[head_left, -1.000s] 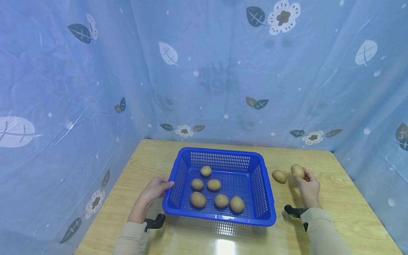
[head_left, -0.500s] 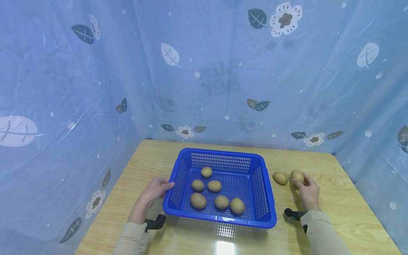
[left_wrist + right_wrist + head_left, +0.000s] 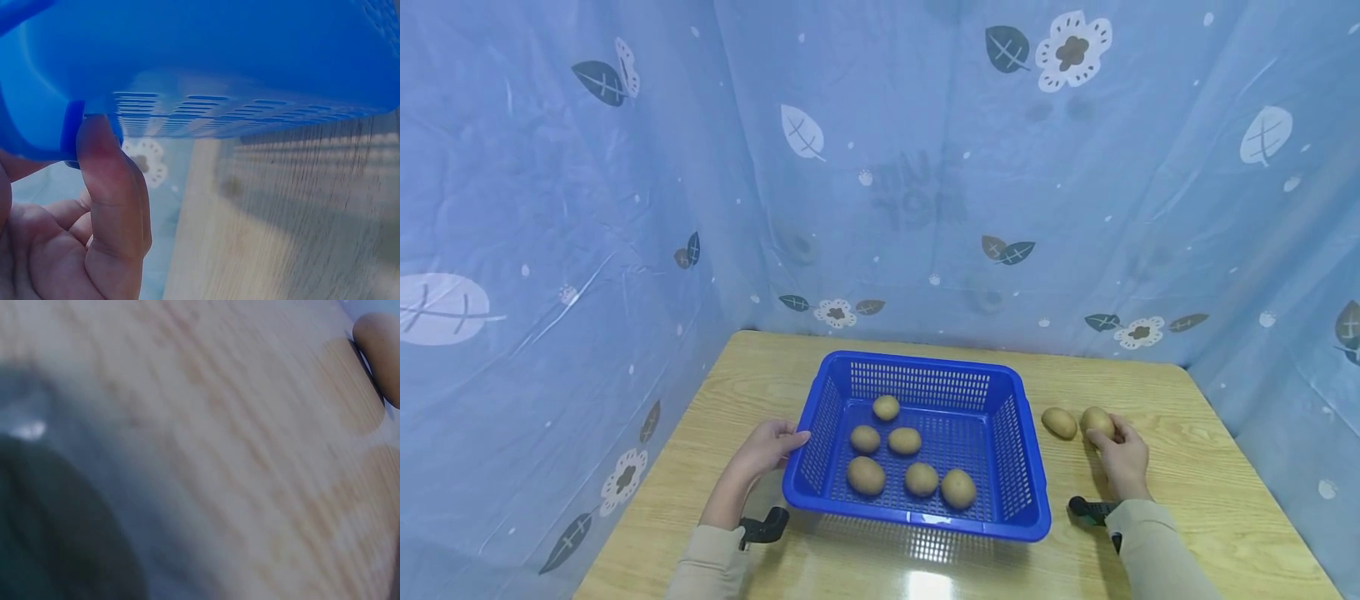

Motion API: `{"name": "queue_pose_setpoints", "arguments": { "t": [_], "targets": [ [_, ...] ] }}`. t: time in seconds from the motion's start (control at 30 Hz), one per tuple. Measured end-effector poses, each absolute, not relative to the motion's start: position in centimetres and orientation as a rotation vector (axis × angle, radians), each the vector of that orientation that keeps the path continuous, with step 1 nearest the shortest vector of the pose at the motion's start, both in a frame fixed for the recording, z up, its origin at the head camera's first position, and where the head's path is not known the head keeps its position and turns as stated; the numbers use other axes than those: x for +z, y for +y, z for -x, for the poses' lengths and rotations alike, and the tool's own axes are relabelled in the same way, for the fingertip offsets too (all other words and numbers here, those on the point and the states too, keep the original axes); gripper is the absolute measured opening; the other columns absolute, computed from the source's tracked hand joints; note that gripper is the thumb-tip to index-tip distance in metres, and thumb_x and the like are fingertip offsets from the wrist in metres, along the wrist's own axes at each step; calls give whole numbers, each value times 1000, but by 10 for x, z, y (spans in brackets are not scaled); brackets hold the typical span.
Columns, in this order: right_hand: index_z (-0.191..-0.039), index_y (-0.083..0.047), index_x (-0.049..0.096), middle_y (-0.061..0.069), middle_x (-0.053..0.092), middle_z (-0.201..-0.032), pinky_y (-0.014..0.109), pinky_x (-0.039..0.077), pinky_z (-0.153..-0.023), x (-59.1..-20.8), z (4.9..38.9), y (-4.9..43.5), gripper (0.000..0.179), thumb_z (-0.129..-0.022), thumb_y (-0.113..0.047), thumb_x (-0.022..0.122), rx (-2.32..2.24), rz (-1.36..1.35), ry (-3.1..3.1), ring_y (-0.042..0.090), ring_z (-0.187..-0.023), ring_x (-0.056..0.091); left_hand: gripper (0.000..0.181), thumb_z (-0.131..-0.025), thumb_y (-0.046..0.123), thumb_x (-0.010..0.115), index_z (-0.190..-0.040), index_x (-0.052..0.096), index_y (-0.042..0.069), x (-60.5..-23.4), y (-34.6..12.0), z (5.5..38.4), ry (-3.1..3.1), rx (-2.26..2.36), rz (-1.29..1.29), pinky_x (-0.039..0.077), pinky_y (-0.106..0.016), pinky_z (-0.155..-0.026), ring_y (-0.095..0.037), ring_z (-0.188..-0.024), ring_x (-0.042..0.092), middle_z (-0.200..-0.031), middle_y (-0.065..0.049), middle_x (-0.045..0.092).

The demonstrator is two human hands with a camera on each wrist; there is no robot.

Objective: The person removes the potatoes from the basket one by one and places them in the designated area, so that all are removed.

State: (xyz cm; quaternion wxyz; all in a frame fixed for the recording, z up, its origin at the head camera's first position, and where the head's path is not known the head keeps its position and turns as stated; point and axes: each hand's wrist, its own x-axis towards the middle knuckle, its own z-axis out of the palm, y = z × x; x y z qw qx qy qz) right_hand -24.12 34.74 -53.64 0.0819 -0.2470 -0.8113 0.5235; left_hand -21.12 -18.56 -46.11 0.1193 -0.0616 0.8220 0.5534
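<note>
A blue plastic basket (image 3: 917,518) stands on the table with several potatoes inside, one of them a large potato (image 3: 866,476) near its front left. My left hand (image 3: 765,447) grips the basket's left rim, thumb on top; in the left wrist view a finger (image 3: 112,181) bends up against the rim from below. To the right of the basket, my right hand (image 3: 1123,457) holds a potato (image 3: 1096,422) between thumb and fingers, at or just above the tabletop. Close to its left lies another potato (image 3: 1059,423). The right wrist view shows a potato (image 3: 380,359) at its edge but not the hand.
The wooden table (image 3: 1195,467) runs back to a blue patterned curtain (image 3: 880,167) that hangs behind it and along both sides. Black wrist mounts (image 3: 765,526) stick out inward from both sleeves.
My right hand has come down and slightly nearer with its potato, which now sits about level with the potato beside it. My left hand keeps its place on the basket rim.
</note>
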Motion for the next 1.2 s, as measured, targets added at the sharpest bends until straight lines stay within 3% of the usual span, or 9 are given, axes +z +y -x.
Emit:
{"name": "queue_pose_setpoints", "arguments": {
  "t": [0.1, 0.2, 0.47, 0.63, 0.8, 1.2],
  "targets": [
    [-147, -2, 26, 24, 35, -144, 37, 39, -99, -538, 242, 348, 64, -95, -23, 55, 1571, 727, -2425, 31, -124, 38, 24, -96, 17, 54, -98, 63, -5, -461, -186, 211, 2410, 1607, 183, 58, -39, -75, -19, -75, 68, -83, -10, 70],
    [-147, -1, 25, 26, 35, -144, 44, 36, -103, -539, 243, 349, 64, -95, -23, 54, 1572, 713, -2432, 35, -127, 36, 24, -96, 18, 55, -99, 63, -5, -460, -186, 211, 2418, 1600, 180, 58, -40, -76, -19, -75, 67, -84, -10, 70],
    [-148, 0, 24, 26, 36, -142, 39, 39, -96, -540, 244, 351, 64, -95, -24, 53, 1537, 699, -2484, 34, -125, 38, 25, -96, 19, 55, -99, 63, -5, -458, -185, 209, 2413, 1607, 169, 58, -39, -75, -19, -74, 68, -84, -10, 70],
    [-149, -1, 21, 28, 32, -146, 48, 34, -106, -538, 242, 350, 67, -96, -27, 53, 1574, 686, -2490, 39, -131, 34, 26, -96, 18, 54, -101, 62, -6, -459, -186, 210, 2395, 1618, 165, 58, -40, -76, -20, -76, 68, -86, -12, 70],
    [-149, -1, 19, 28, 29, -148, 51, 31, -109, -536, 242, 351, 71, -96, -33, 53, 1605, 674, -2501, 40, -134, 30, 27, -96, 19, 54, -104, 62, -6, -458, -187, 211, 2399, 1605, 176, 57, -41, -79, -20, -79, 68, -88, -12, 71],
    [-148, 1, 22, 29, 33, -144, 40, 37, -98, -540, 241, 353, 74, -94, -36, 56, 1544, 686, -2519, 37, -129, 34, 25, -96, 18, 55, -100, 62, -6, -458, -186, 211, 2398, 1613, 180, 58, -40, -77, -19, -76, 67, -85, -11, 69]
  ]
}}
